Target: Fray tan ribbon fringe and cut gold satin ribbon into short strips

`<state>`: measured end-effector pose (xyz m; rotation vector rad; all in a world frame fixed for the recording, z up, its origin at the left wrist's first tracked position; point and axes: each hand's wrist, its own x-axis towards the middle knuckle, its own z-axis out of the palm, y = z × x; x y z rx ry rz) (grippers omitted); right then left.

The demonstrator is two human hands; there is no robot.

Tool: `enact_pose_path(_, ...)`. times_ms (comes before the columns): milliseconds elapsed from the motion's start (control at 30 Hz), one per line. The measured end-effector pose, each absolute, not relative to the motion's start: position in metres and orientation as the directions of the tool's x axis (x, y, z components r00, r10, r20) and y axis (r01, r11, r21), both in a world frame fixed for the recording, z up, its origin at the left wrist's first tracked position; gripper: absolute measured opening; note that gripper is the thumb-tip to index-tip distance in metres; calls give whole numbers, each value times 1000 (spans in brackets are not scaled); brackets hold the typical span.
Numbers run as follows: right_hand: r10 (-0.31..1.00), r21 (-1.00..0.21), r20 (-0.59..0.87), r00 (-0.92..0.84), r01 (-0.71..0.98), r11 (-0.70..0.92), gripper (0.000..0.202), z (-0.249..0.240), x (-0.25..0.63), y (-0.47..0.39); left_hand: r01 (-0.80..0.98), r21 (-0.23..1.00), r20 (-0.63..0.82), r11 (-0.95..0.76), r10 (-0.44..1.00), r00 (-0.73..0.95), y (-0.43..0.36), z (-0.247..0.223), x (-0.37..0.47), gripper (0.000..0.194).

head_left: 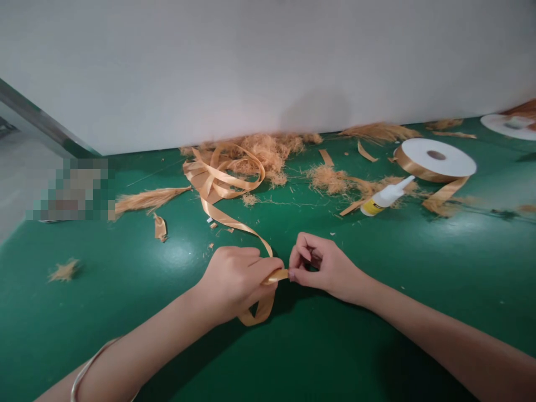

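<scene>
Tabletop (42,324), green, glossy; wall (251,67), pale grey.
From where I stand: wall behind tabletop, with soft shadow (316,109); dark strip (46,125) and grey floor (17,173), left of tabletop; light glints (173,251), on its surface.

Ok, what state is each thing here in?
Left hand: closed on ribbon
Right hand: pinching ribbon
Ribbon: looped below left hand, loosely coiled beyond it
Spool: lying flat, a length unwound
Bottle: lying on its side; whether capped, unclear
Fibre: loose, tangled
</scene>
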<state>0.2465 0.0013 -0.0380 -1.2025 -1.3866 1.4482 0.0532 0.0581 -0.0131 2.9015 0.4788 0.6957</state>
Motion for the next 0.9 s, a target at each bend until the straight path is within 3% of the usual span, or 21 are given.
enact_pose_path(333, 967, -993, -109, -231, 73, -94, 39, -38, 247, 0, 374, 632, 173, -679, 595, 785, 58, -12, 54, 15)
enact_pose_path(767, 987, -996, -56, -149, 79, -45, 36, -38, 246, -2, 479, 699, 24, -531, 687, 726, 57, -9, 47, 17)
enact_pose_path(900, 990, -991, -52, -131, 131, -35, 25, -36, 245, -2, 481, 761, -35, -435, 713, 700, 56, -8, 46, 19)
